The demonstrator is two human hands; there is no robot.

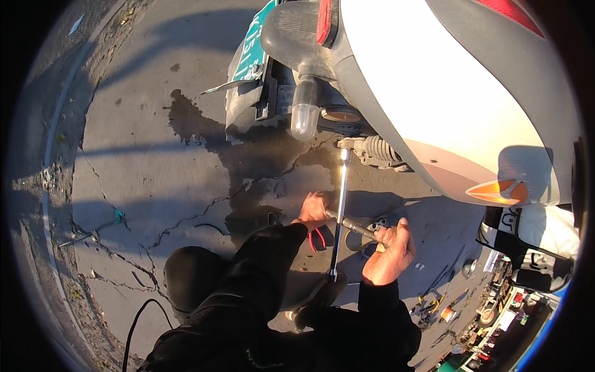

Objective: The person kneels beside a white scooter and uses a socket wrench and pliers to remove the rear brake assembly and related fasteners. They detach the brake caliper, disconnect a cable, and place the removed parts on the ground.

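A long chrome socket wrench (341, 204) runs from the wheel hub (345, 144) beside a ribbed shock absorber (381, 150) down toward my foot. A dark metal bar (356, 226) crosses it at about mid-length. My left hand (312, 211) is closed around the bar's left end, slightly blurred. My right hand (387, 254) is closed on the bar's right end. Red-handled pliers (317, 240) lie on the ground just below my left hand, near some other metal items partly hidden behind the bar.
The white and grey scooter body (434, 74) fills the upper right, with a green plate (251, 43) at its rear. Cracked concrete (136, 173) has a dark wet stain. Scattered tools (443, 313), a checkered item (496, 226) and a cluttered rack line the right; a black cable curves at lower left.
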